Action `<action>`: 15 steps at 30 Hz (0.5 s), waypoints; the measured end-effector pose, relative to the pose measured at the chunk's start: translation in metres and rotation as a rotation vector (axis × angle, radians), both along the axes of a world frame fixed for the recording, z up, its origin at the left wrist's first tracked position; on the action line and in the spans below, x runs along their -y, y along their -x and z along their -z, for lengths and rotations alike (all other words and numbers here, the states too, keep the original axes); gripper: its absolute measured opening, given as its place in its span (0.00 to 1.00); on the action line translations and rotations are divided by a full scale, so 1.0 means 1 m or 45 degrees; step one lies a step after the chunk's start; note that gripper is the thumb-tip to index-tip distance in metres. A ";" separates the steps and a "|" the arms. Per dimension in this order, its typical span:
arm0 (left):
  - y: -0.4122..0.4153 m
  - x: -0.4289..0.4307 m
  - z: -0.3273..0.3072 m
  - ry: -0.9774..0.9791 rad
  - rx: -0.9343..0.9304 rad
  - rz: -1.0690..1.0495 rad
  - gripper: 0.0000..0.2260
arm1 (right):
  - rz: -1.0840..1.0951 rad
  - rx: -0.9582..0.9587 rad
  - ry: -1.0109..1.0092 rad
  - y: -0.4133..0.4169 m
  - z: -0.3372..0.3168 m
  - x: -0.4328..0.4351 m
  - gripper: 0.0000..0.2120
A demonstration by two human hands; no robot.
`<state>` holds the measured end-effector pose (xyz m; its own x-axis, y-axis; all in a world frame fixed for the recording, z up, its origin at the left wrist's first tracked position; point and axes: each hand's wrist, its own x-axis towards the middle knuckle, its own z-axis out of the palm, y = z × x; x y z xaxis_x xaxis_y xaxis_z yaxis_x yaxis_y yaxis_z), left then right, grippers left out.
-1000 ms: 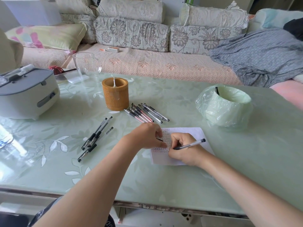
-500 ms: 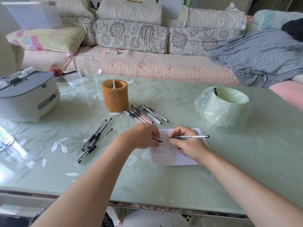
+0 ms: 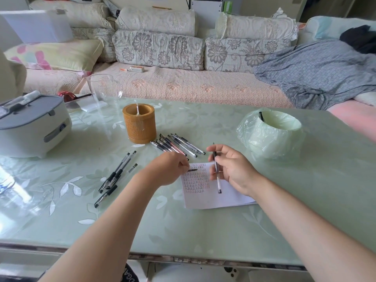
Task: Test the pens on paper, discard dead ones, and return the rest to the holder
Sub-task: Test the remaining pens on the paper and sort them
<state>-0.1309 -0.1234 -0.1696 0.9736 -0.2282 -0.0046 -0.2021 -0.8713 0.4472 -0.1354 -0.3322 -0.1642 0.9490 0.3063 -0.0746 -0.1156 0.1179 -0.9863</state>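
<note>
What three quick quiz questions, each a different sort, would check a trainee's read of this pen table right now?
1. True or false: the right hand is empty.
2. What does the left hand pinch? A) a small black cap B) the bamboo holder C) the paper
3. Fill in: loose pens lie on the table in ___ groups.
Key: 1 false, it grips a pen. 2 A. 3 two: one beside the bamboo holder, another left of the paper.
</note>
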 end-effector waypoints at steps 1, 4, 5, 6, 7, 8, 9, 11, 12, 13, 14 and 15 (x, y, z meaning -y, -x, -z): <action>0.000 0.000 0.000 0.015 0.008 -0.008 0.07 | 0.040 0.106 0.170 -0.002 0.000 0.001 0.14; -0.001 0.000 -0.002 0.054 0.012 -0.027 0.08 | 0.130 0.464 0.785 -0.006 -0.001 0.005 0.13; -0.001 0.000 -0.003 0.058 0.012 -0.031 0.08 | 0.129 0.554 0.974 -0.006 -0.001 0.006 0.12; -0.001 0.000 -0.004 0.058 0.012 -0.035 0.08 | 0.119 0.618 1.138 -0.006 -0.002 0.006 0.10; -0.001 -0.001 -0.004 0.061 0.010 -0.038 0.08 | 0.108 0.658 1.266 -0.005 -0.004 0.006 0.09; -0.002 -0.001 -0.004 0.066 0.005 -0.042 0.07 | 0.100 0.691 1.354 -0.004 -0.006 0.006 0.08; -0.002 -0.001 -0.004 0.073 0.000 -0.044 0.07 | 0.091 0.732 1.411 -0.003 -0.006 0.005 0.08; -0.001 -0.001 -0.004 0.078 -0.003 -0.042 0.07 | 0.072 0.829 1.471 -0.004 -0.006 0.002 0.09; -0.001 0.000 -0.005 0.080 0.000 -0.037 0.07 | 0.063 0.862 1.477 -0.004 -0.006 0.001 0.09; -0.001 0.000 -0.005 0.086 0.002 -0.031 0.07 | 0.056 0.879 1.477 -0.004 -0.006 0.001 0.09; 0.000 0.001 -0.005 0.095 0.001 -0.024 0.07 | 0.048 0.886 1.477 -0.005 -0.005 0.000 0.09; 0.001 0.001 -0.005 0.103 -0.001 -0.017 0.07 | 0.040 0.894 1.476 -0.005 -0.005 0.000 0.09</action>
<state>-0.1316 -0.1246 -0.1643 0.9766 -0.2148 0.0129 -0.1905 -0.8348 0.5165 -0.1304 -0.3322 -0.1590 0.8985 0.3762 0.2261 0.4364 -0.8207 -0.3687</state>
